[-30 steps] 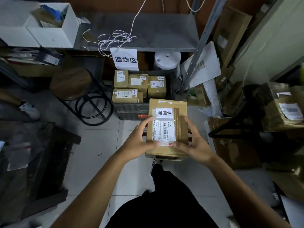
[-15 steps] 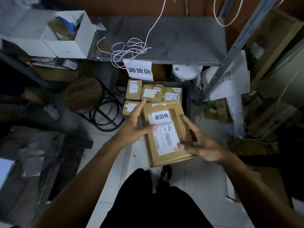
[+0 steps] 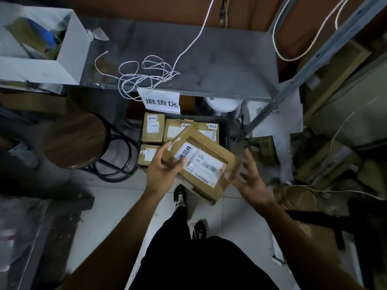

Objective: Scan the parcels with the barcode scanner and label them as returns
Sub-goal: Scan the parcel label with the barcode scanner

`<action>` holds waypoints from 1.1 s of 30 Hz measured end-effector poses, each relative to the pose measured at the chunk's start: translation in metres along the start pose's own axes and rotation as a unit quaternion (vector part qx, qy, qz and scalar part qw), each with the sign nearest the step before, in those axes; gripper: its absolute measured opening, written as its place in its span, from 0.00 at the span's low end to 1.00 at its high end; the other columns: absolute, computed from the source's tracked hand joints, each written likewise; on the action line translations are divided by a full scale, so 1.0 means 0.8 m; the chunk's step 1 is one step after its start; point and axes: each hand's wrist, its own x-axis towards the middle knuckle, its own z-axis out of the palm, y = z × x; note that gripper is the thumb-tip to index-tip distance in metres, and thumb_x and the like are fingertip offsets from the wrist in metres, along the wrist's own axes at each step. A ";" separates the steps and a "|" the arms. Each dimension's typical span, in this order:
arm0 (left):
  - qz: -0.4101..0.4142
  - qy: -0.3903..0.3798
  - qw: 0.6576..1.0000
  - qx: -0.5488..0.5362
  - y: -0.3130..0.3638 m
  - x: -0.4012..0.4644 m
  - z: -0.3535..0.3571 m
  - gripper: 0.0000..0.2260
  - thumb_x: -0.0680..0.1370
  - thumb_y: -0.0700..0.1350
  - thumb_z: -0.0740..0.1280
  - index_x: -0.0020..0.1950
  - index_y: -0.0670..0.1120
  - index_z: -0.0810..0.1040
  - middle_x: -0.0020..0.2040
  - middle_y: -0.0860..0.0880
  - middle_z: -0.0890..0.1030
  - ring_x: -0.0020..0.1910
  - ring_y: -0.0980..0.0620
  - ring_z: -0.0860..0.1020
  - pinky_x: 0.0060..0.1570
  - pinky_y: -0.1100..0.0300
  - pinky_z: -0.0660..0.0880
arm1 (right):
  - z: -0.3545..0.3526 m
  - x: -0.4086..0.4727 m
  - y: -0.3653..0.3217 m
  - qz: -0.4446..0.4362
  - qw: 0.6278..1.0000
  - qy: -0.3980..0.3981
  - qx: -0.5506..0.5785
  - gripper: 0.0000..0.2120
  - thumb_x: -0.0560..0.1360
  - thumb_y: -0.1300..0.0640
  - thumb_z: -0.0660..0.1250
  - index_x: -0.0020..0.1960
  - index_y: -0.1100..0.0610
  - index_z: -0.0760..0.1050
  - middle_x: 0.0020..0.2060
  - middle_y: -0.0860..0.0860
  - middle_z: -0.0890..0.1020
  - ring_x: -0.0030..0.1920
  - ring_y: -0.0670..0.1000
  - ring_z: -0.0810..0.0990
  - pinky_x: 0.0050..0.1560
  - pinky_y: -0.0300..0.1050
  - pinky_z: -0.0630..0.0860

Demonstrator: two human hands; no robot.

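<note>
A brown cardboard parcel (image 3: 211, 149) with a white return sticker and a barcode label is tilted in the air over the floor. My left hand (image 3: 165, 170) grips its left end, thumb on the sticker. Off its right end, my right hand (image 3: 249, 176) has its fingers spread and blurred; contact with the parcel cannot be made out. Behind the parcel, a dark crate (image 3: 223, 122) on the floor holds several labelled brown parcels (image 3: 152, 127). No barcode scanner is in view.
A grey shelf (image 3: 209, 59) with a tangled white cord (image 3: 146, 76) and a paper sign (image 3: 162, 101) hangs over the crate. A round wooden stool (image 3: 75, 139) stands left, a white box (image 3: 41, 45) upper left. Cardboard clutter fills the right side.
The parcel has turned clockwise and moved forward toward the crate. My right hand has come off its right edge and opened. The view has moved closer to the shelf.
</note>
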 end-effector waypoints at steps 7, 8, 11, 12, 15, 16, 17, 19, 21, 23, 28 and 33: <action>-0.026 -0.026 0.999 0.035 -0.027 0.055 0.032 0.29 0.73 0.49 0.76 0.70 0.60 0.67 0.55 0.60 0.80 0.54 0.60 0.80 0.42 0.74 0.75 | 0.017 0.086 0.021 0.040 0.995 -0.047 -0.084 0.47 0.71 0.62 0.75 0.75 0.35 0.50 0.65 0.50 0.72 0.61 0.49 0.78 0.53 0.47 0.81; -0.032 -0.055 0.996 0.066 -0.036 0.064 0.031 0.31 0.73 0.53 0.75 0.71 0.63 0.65 0.54 0.62 0.78 0.53 0.62 0.79 0.43 0.74 0.74 | 0.014 0.098 0.027 0.063 0.993 -0.054 -0.089 0.49 0.70 0.62 0.76 0.76 0.36 0.49 0.65 0.48 0.73 0.62 0.49 0.77 0.56 0.50 0.80; -0.069 -0.126 0.977 0.155 -0.072 0.098 0.023 0.39 0.66 0.68 0.73 0.72 0.72 0.57 0.61 0.55 0.78 0.60 0.55 0.77 0.56 0.56 0.77 | 0.004 0.132 0.050 0.111 0.986 -0.069 -0.104 0.52 0.68 0.63 0.78 0.77 0.39 0.49 0.60 0.39 0.74 0.61 0.44 0.76 0.56 0.41 0.78; -0.074 -0.150 0.968 0.186 -0.088 0.108 0.022 0.41 0.65 0.70 0.72 0.73 0.73 0.54 0.64 0.52 0.77 0.62 0.52 0.76 0.59 0.51 0.77 | 0.001 0.143 0.060 0.116 0.983 -0.080 -0.116 0.51 0.68 0.63 0.78 0.77 0.41 0.50 0.58 0.36 0.73 0.58 0.39 0.75 0.53 0.33 0.77; -0.090 -0.204 0.950 0.219 -0.135 0.135 0.032 0.46 0.63 0.71 0.73 0.72 0.76 0.48 0.61 0.51 0.78 0.59 0.53 0.79 0.54 0.49 0.80 | -0.002 0.179 0.093 0.118 0.975 -0.113 -0.152 0.50 0.68 0.62 0.78 0.76 0.42 0.49 0.57 0.35 0.72 0.55 0.36 0.75 0.50 0.25 0.73; -0.101 -0.207 0.947 0.224 -0.150 0.144 0.037 0.46 0.63 0.70 0.74 0.73 0.76 0.48 0.59 0.52 0.79 0.56 0.54 0.79 0.53 0.51 0.81 | -0.002 0.192 0.110 0.116 0.972 -0.125 -0.162 0.50 0.69 0.60 0.78 0.76 0.40 0.48 0.59 0.37 0.73 0.58 0.39 0.75 0.55 0.28 0.73; -0.107 -0.211 0.943 0.233 -0.169 0.152 0.042 0.47 0.63 0.68 0.75 0.74 0.74 0.48 0.58 0.52 0.80 0.55 0.55 0.80 0.52 0.53 0.81 | -0.001 0.203 0.128 0.120 0.969 -0.136 -0.165 0.50 0.69 0.59 0.78 0.76 0.39 0.48 0.62 0.39 0.73 0.62 0.43 0.75 0.61 0.35 0.73; -0.108 -0.214 0.939 0.247 -0.201 0.169 0.056 0.48 0.64 0.65 0.76 0.76 0.69 0.49 0.58 0.52 0.81 0.53 0.56 0.81 0.50 0.61 0.79 | 0.002 0.227 0.161 0.122 0.967 -0.147 -0.171 0.51 0.69 0.58 0.78 0.77 0.40 0.49 0.64 0.39 0.73 0.66 0.46 0.73 0.66 0.43 0.72; -0.105 -0.204 0.940 0.251 -0.229 0.188 0.072 0.49 0.65 0.63 0.77 0.78 0.65 0.51 0.57 0.52 0.82 0.53 0.57 0.81 0.50 0.62 0.79 | 0.001 0.255 0.190 0.122 0.964 -0.153 -0.180 0.52 0.68 0.59 0.78 0.79 0.41 0.48 0.61 0.35 0.73 0.66 0.46 0.73 0.63 0.39 0.73; -0.091 -0.186 0.947 0.247 -0.253 0.208 0.094 0.48 0.65 0.59 0.79 0.78 0.64 0.53 0.58 0.52 0.82 0.53 0.57 0.81 0.52 0.60 0.80 | -0.006 0.287 0.217 0.119 0.964 -0.147 -0.186 0.52 0.68 0.58 0.78 0.79 0.41 0.48 0.58 0.30 0.71 0.64 0.44 0.74 0.57 0.32 0.73; -0.072 -0.146 0.956 0.242 -0.294 0.263 0.144 0.47 0.65 0.55 0.80 0.75 0.67 0.55 0.64 0.50 0.77 0.58 0.52 0.79 0.56 0.51 0.79 | -0.033 0.361 0.263 0.097 0.966 -0.141 -0.194 0.52 0.68 0.57 0.79 0.78 0.39 0.48 0.59 0.31 0.72 0.66 0.48 0.74 0.65 0.51 0.75; -0.082 -0.135 0.947 0.278 -0.331 0.295 0.169 0.47 0.68 0.53 0.79 0.79 0.61 0.54 0.55 0.53 0.73 0.60 0.50 0.76 0.61 0.53 0.75 | -0.033 0.413 0.309 0.101 0.955 -0.157 -0.231 0.52 0.70 0.56 0.77 0.78 0.38 0.45 0.67 0.44 0.73 0.68 0.51 0.72 0.66 0.52 0.73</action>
